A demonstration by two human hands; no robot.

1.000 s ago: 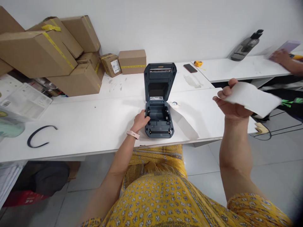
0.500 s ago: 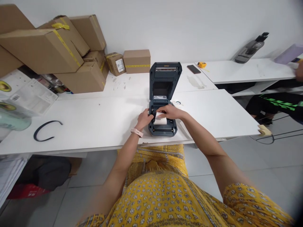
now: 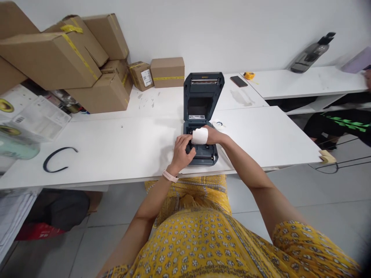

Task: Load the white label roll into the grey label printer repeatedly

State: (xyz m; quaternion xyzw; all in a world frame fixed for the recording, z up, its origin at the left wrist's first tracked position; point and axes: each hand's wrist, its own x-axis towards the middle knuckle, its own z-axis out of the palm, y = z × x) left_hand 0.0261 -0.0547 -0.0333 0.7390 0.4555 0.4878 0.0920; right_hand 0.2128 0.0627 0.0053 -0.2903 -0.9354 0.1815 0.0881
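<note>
Apparently loading white paper (image 3: 200, 136), clasped in the right hand (image 3: 213, 136) beside the splayed left hand (image 3: 182, 153), into an open label printer (image 3: 200, 105); next, seemingly calls for level seating.

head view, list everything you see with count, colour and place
long table: 1, white, under printer
open plastic label printer: 1, dark blue-grey, table centre
curled paper piece: 1, white, over printer
cardboard boxes: at least seven, brown, back left
rectangular phone: 1, black, beyond printer, right
tape measure: 1, yellow, beside phone
pump bottle: 1, grey, back right
rectangular item: 1, purple, far right
curved band: 1, black, table's left
printed packaging: count unclear, white, left edge
co-worker: 1, black-green clothing, right edge
wrist strap: 1, pink, by left hand
left hand: 1, bare, printer's left
right hand: 1, bare, at paper
</note>
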